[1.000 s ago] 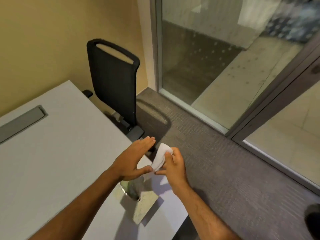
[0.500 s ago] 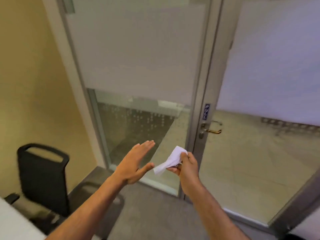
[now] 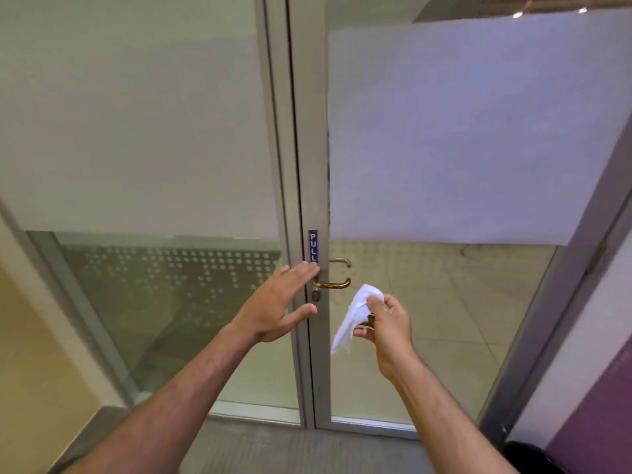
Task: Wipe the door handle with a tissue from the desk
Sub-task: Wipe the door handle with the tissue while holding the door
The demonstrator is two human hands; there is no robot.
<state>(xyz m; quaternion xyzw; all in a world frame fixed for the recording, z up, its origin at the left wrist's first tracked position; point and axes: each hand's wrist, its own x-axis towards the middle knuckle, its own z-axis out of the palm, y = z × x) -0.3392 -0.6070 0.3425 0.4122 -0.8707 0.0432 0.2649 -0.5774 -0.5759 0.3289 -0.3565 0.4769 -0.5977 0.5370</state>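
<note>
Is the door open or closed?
Closed. The door edge sits flush against the frame with only a thin dark line between them, and the handle is level.

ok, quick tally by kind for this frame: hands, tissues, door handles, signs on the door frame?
Hands: 2 (left hand open and empty, right hand holding the tissue)
Tissues: 1 (white tissue)
Door handles: 2 (brass handle on this side, grey handle seen through the glass)
Signs: 1 (blue PULL sign)
Total: 6
</note>
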